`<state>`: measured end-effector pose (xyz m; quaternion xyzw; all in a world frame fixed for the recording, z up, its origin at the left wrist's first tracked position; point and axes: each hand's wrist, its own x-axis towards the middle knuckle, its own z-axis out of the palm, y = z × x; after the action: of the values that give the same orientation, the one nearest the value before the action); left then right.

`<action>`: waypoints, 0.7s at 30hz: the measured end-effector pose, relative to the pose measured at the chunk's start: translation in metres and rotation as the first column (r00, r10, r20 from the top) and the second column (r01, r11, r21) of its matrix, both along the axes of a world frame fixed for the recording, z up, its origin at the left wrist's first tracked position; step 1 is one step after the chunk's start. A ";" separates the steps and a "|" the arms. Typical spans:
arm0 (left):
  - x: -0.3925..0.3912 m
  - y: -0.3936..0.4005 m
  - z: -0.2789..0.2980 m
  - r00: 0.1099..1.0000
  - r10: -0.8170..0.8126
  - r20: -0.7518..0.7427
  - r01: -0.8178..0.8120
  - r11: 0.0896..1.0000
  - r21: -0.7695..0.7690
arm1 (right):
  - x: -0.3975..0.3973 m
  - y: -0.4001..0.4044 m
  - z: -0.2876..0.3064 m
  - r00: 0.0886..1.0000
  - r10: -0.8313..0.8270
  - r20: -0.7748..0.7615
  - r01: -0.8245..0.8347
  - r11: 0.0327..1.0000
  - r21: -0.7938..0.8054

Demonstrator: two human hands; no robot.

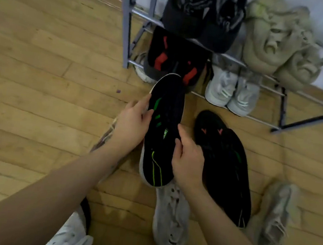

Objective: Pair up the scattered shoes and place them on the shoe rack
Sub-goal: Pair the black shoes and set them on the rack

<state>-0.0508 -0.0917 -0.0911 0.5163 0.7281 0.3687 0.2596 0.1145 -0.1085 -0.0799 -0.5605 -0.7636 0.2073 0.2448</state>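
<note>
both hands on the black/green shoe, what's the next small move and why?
Probably set the black shoe with green accents, held by the left hand and right hand, beside the black shoe on the floor, which looks like its mate, since the pair should be matched before racking.

Your left hand [135,119] and right hand [186,161] hold one shoe [162,130] between them, above the floor [42,70], just before the rack [279,91]. Right of it a second shoe [223,168] lies on the floor. Under the held shoe's heel lies a clog [170,219]; further right, a worn sneaker [274,218]. Bottom left, another shoe [71,232] near your left arm. On the rack: a pair [203,17] top left, a pair [280,41] top right, a pair [173,59] lower left, a pair [233,90] lower right.
</note>
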 end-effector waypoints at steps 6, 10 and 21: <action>0.062 0.012 -0.020 0.933 -0.201 -0.297 0.137 0.965 -0.225 | 0.057 0.003 -0.017 0.975 -0.014 0.224 0.033 0.996 -0.080; 0.070 0.007 -0.023 0.891 -0.256 -0.375 0.168 0.953 -0.251 | 0.062 0.005 -0.020 0.973 -0.036 0.229 0.044 0.999 -0.030; 0.108 0.034 0.011 0.736 -0.502 -0.454 0.478 0.860 -0.175 | 0.126 0.034 -0.003 0.966 -0.235 0.102 0.234 0.972 0.026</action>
<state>0.0573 -0.0578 -0.0797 0.7587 0.6159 0.1288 0.1686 0.2410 -0.0746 -0.0826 -0.6552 -0.7050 0.1418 0.2312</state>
